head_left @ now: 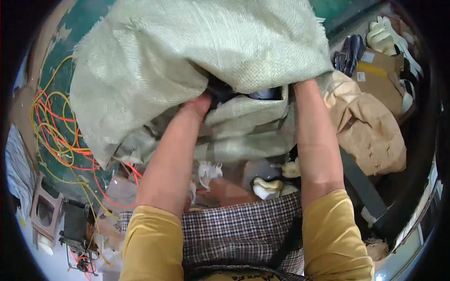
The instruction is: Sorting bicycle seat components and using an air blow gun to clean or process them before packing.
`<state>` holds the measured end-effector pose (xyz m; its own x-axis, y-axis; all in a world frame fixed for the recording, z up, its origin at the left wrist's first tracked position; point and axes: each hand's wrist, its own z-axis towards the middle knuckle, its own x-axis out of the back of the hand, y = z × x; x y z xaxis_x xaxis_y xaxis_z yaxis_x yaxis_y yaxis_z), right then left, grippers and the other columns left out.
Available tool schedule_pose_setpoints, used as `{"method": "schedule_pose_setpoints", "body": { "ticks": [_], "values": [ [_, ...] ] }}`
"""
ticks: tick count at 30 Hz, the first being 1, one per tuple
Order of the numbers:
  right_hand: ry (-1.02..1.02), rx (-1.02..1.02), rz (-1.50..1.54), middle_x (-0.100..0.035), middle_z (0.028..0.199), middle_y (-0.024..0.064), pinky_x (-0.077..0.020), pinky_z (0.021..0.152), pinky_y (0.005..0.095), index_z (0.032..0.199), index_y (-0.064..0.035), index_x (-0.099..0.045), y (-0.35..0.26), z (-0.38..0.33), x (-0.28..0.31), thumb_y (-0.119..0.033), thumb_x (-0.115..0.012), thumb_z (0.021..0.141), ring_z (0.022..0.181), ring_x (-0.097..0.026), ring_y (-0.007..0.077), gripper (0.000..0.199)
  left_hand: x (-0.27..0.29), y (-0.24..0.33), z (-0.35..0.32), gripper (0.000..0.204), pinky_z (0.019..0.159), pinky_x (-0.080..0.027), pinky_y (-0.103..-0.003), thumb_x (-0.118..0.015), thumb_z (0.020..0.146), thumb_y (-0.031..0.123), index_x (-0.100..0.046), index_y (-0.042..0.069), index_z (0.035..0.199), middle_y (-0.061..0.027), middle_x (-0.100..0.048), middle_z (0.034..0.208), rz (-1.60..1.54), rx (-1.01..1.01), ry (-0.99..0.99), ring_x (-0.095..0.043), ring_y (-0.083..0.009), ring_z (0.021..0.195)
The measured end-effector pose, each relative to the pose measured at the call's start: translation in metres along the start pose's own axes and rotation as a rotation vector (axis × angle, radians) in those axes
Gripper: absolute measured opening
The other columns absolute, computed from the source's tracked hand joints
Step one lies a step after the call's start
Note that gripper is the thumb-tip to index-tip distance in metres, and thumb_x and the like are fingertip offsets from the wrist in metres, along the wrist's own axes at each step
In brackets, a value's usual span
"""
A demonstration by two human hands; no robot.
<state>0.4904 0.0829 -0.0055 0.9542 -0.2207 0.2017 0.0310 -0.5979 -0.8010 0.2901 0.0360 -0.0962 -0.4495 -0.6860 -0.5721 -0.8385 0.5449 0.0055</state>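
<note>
A large pale green woven sack [201, 37] fills the upper middle, its mouth turned toward me. Both my arms reach into that opening. Only the back edge of my left hand [201, 104] shows, next to dark material [219, 91] inside the mouth; its fingers are hidden. My right hand [305, 85] goes under the sack's upper flap at the right side of the opening, so its fingers are out of sight too. Between the hands, the sack's lower edge [248, 108] folds outward, and a dark, shiny bit of the contents [267, 93] peeks out above it.
Orange and yellow cords [56, 126] lie tangled on the green floor at left. Crumpled brown paper [370, 126] and a cardboard box [382, 79] sit at right, with a dark bar [361, 185] nearer me. White and cream pieces [269, 187] lie below the sack, near my legs.
</note>
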Motion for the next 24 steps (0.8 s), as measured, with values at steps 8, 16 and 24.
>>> {"method": "schedule_pose_setpoints", "body": {
  "ticks": [8, 16, 24],
  "values": [
    [-0.137, -0.020, -0.148, -0.043, 0.132, 0.0116, -0.0356, 0.099, 0.0358, 0.131, -0.0050, -0.040, -0.020, -0.049, -0.016, -0.026, -0.065, 0.080, 0.119, -0.042, 0.0233, 0.061, -0.041, 0.058, -0.071, 0.042, 0.101, -0.035, -0.040, -0.043, 0.093, 0.032, -0.042, 0.009, 0.128, -0.0079, -0.045, 0.129, 0.304, -0.112, 0.168, -0.044, -0.0238, 0.116],
    [-0.324, -0.075, 0.057, -0.059, 0.107, 0.0092, -0.0416, 0.088, 0.0293, 0.118, 0.0039, -0.048, -0.086, -0.148, -0.036, -0.025, -0.078, 0.066, 0.098, -0.053, 0.0155, 0.067, -0.081, 0.101, -0.203, 0.040, 0.091, -0.043, -0.034, -0.045, 0.092, 0.033, -0.049, 0.006, 0.120, -0.0058, -0.055, 0.114, 0.467, -0.005, 0.205, -0.052, -0.0188, 0.105],
    [-0.343, -0.088, 0.148, -0.057, 0.106, 0.0088, -0.0425, 0.088, 0.0313, 0.121, 0.0020, -0.043, -0.142, -0.338, -0.011, -0.026, -0.078, 0.066, 0.098, -0.054, 0.0162, 0.071, -0.067, 0.087, -0.396, 0.031, 0.055, -0.047, -0.035, -0.044, 0.088, 0.041, -0.056, 0.014, 0.096, -0.0049, -0.058, 0.071, 0.586, -0.011, 0.486, -0.054, -0.0189, 0.063]
  ]
}}
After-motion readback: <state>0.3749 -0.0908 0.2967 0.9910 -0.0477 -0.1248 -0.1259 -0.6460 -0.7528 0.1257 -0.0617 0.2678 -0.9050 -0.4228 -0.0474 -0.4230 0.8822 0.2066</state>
